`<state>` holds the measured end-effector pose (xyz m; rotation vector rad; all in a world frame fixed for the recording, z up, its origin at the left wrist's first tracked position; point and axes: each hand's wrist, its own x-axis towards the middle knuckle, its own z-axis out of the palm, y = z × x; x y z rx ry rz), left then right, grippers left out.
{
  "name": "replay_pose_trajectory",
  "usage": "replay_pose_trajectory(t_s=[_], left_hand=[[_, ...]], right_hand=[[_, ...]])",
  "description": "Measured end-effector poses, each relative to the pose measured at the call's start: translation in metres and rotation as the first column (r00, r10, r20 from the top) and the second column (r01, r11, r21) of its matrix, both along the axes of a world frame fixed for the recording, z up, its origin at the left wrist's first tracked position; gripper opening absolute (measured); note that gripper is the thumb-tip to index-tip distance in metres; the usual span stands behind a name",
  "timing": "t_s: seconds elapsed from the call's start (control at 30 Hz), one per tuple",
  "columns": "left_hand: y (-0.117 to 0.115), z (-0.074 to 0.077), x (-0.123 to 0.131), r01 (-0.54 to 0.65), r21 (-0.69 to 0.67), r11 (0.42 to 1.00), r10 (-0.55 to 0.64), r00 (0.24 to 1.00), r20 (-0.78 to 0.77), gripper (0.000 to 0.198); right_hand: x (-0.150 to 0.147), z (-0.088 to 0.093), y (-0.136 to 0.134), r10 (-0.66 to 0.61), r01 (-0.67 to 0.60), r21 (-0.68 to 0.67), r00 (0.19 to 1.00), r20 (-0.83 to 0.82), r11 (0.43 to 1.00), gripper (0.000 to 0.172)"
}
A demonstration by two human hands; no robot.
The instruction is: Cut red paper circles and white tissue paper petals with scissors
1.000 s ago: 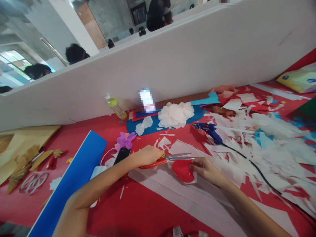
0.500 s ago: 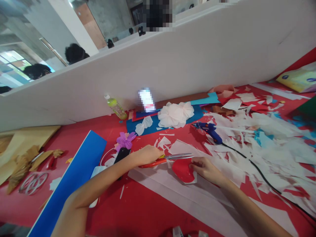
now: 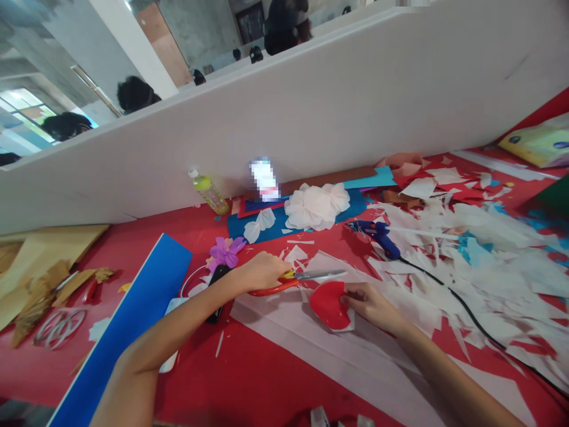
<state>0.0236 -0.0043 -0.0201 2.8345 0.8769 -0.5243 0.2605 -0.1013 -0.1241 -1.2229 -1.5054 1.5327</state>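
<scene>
My left hand (image 3: pixel 267 273) is closed round the handles of a pair of scissors (image 3: pixel 317 274), orange and yellow, with the blades pointing right. A red petal-shaped piece (image 3: pixel 329 305) lies over white paper, and my right hand (image 3: pixel 367 302) pinches the two at their right edge. The blades are just above the top of the red piece, apart from it. Beneath spreads a long sheet of pale pink paper (image 3: pixel 320 362) on the red table. Pale paper flowers (image 3: pixel 316 206) rest on blue sheets behind my hands.
A blue glue gun (image 3: pixel 377 234) with a black cord lies among white paper scraps (image 3: pixel 489 267) on the right. A blue board (image 3: pixel 133 320) slants at left, near a purple flower (image 3: pixel 226 253). By the partition (image 3: pixel 333 112) stand a bottle (image 3: pixel 208 193) and a lit phone (image 3: pixel 265 179).
My left hand has moved slightly up and left with the scissors, and the blades have come away from the red piece. My right hand stays almost still.
</scene>
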Motion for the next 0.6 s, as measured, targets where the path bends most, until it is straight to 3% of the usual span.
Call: replay_pose_trajectory(t_s=[0.1, 0.2, 0.3, 0.4, 0.47, 0.53, 0.6], left_hand=[[0.008, -0.016, -0.003, -0.169, 0.165, 0.972, 0.164, 0.986, 0.042, 0.033], [0.013, -0.036, -0.005, -0.287, 0.207, 0.935, 0.284, 0.958, 0.043, 0.04], [0.013, -0.046, -0.008, -0.294, 0.194, 0.936, 0.296, 0.955, 0.017, 0.035], [0.01, -0.042, -0.006, -0.249, 0.173, 0.953, 0.255, 0.967, -0.017, 0.027], [0.005, -0.036, 0.0, -0.261, 0.071, 0.963, 0.258, 0.965, 0.05, 0.031], [-0.002, -0.032, 0.011, -0.279, -0.171, 0.945, 0.311, 0.929, 0.202, 0.032], [-0.012, -0.034, 0.025, -0.222, -0.521, 0.824, 0.411, 0.867, 0.281, 0.04]], right_hand=[[0.0, 0.002, 0.0, 0.003, -0.003, -0.021, 1.0, -0.007, 1.0, 0.016], [0.0, 0.003, 0.0, 0.012, -0.012, -0.012, 1.0, 0.004, 1.0, 0.018], [0.002, 0.005, 0.0, 0.004, -0.004, 0.014, 0.999, 0.037, 1.0, 0.019], [0.002, 0.005, 0.001, 0.002, -0.003, 0.012, 0.999, 0.055, 1.0, 0.02], [0.001, 0.005, 0.001, 0.017, -0.016, -0.014, 0.999, 0.039, 1.0, 0.021], [0.0, 0.004, 0.001, 0.032, -0.031, -0.036, 0.999, 0.011, 0.999, 0.02], [-0.001, 0.005, 0.0, 0.036, -0.036, -0.032, 0.999, -0.008, 0.999, 0.019]])
